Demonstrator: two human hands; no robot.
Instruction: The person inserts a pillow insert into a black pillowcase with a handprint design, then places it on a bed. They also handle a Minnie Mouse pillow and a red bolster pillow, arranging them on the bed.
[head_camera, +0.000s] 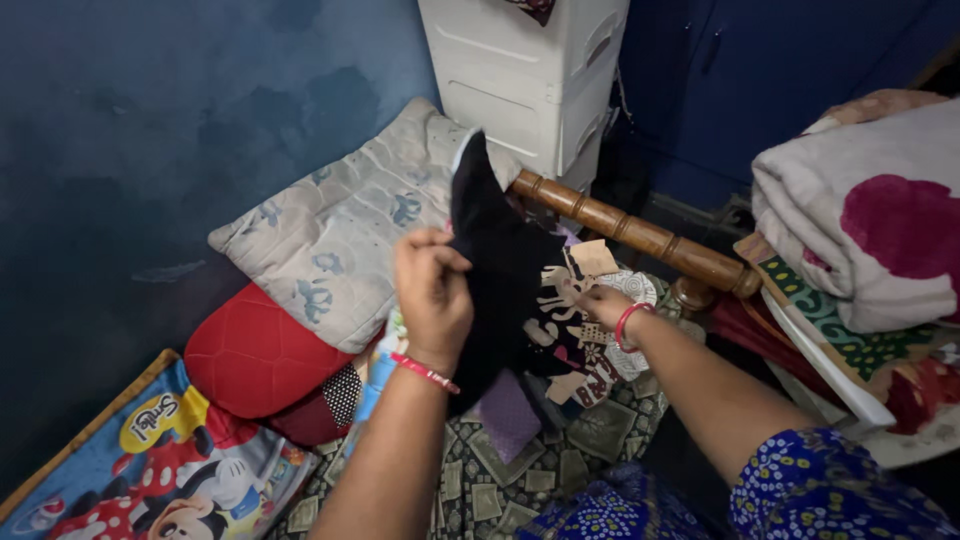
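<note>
Your left hand (432, 292) (red thread at the wrist) pinches the edge of a black cloth garment with pale printed shapes (505, 270), lifted above the patterned bedspread (560, 450). Your right hand (603, 303) seems closed on its lower part, beside the turned wooden rail (640, 237).

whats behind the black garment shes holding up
Behind the black garment, held by the left hand and right hand, a grey printed pillow and wooden rail show. Whatever lies directly behind it is covered.

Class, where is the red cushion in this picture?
The red cushion lies lower left, just below the grey patterned pillow, left of the left hand.
</note>
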